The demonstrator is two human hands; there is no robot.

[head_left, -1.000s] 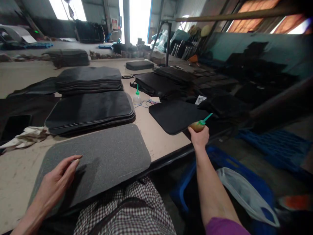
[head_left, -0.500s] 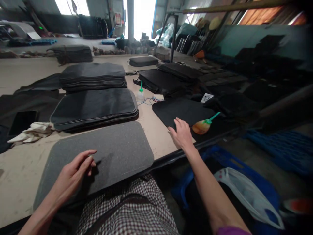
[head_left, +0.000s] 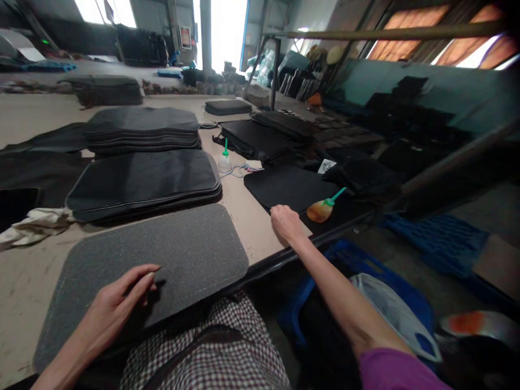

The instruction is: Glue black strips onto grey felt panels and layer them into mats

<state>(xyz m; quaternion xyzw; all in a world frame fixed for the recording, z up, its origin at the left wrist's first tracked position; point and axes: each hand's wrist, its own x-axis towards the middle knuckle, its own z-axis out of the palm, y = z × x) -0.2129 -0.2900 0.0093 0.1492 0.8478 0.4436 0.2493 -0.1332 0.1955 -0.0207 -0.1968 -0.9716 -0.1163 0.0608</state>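
On the table in front of me lies a grey rounded panel (head_left: 179,244) with a speckled surface. Over its left half hovers my left hand (head_left: 122,298), thumb and forefinger stretched out loosely, holding nothing. To the right, a flat black panel (head_left: 288,187) rests on the table. My right hand (head_left: 285,223) is closed at that panel's near left edge, fingers curled down and their tips hidden. Beside this hand a squeeze bottle of amber liquid (head_left: 320,212) with a green nozzle lies tilted on dark material.
Stacks of black panels (head_left: 142,176) stand beyond the grey one. Between them and the black panel are a clear bottle with green nozzle (head_left: 225,162) and a cord. A crumpled cloth (head_left: 36,227) lies at left. Below the table edge is a blue crate (head_left: 353,254) with a plastic bag.
My right hand has gone from spread fingers to a closed grip at the black panel's edge. My left hand stays over the grey panel. The view has turned slightly right.
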